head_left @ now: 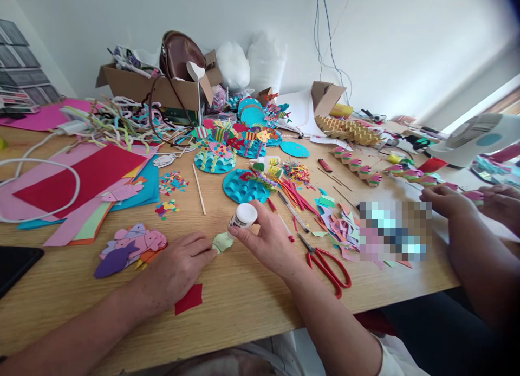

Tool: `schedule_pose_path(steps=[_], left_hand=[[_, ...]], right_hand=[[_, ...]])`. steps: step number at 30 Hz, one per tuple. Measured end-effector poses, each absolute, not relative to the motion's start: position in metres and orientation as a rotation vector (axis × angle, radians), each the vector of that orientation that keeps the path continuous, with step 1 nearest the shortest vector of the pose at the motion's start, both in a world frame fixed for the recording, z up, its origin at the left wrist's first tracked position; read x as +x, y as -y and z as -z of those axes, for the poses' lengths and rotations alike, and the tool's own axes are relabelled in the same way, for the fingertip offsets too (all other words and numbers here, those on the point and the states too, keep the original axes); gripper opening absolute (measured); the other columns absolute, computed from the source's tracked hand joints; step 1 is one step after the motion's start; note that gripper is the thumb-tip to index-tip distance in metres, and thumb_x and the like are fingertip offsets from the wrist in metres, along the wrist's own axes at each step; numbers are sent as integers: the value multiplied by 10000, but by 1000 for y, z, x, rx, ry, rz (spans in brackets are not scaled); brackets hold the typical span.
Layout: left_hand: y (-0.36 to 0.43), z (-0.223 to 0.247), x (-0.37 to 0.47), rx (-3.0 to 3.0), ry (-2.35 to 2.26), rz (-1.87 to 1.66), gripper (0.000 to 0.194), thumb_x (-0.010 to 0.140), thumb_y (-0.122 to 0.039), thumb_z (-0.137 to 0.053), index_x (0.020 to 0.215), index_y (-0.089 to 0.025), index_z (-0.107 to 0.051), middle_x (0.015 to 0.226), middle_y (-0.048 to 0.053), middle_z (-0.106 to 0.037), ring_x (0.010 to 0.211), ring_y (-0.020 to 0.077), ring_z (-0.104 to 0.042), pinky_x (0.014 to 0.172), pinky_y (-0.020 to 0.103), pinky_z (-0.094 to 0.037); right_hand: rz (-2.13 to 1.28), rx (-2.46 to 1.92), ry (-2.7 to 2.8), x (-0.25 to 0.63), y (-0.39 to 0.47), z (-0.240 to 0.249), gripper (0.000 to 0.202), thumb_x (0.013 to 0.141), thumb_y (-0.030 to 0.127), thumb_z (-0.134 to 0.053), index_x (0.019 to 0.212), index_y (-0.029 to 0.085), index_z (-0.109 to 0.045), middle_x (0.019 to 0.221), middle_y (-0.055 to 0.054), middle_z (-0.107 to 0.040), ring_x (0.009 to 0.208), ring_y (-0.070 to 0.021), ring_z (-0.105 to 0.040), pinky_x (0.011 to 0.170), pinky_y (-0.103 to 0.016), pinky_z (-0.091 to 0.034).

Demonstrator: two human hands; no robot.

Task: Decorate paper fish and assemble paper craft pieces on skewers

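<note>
My right hand [270, 238] is closed around a small white glue bottle [244, 216], tilted with its lower end down at a pale green paper cutout [222, 242]. My left hand [181, 265] pinches the left end of that cutout against the table, thumb mostly hidden. Partly under my left hand lies a piece of red paper [190, 299]. Left of it is a pile of paper fish [136, 243] in purple, pink and orange. Red-handled scissors [331, 270] rest to the right of my right hand.
Coloured paper sheets [81, 183] and a white cable cover the left side. Finished fish scenes on blue discs [246, 186] stand behind my hands. Paper scraps [339, 224] lie to the right, near another person's hands [450, 202]. A cardboard box [138, 86] stands at the back.
</note>
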State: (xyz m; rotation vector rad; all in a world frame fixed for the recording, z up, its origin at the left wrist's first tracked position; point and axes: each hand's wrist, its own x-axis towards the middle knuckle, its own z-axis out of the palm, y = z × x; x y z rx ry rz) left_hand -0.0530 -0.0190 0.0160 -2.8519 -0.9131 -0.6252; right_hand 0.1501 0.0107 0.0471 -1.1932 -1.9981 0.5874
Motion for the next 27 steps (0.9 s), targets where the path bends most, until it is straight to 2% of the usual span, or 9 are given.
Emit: schedule_pose_path(steps=[27], left_hand=[[20,-13,-51,-2875,944,552,318,869,-54,-353,1010,-132,-626,924,91,-643,931,199,-559,808,331,-520]], right_hand=[[-659,-1162,2007,154,-10,-47,254,819,439,-575,802,194,-507,739,-3,-585,680,-149,-522,587,-247,-343]])
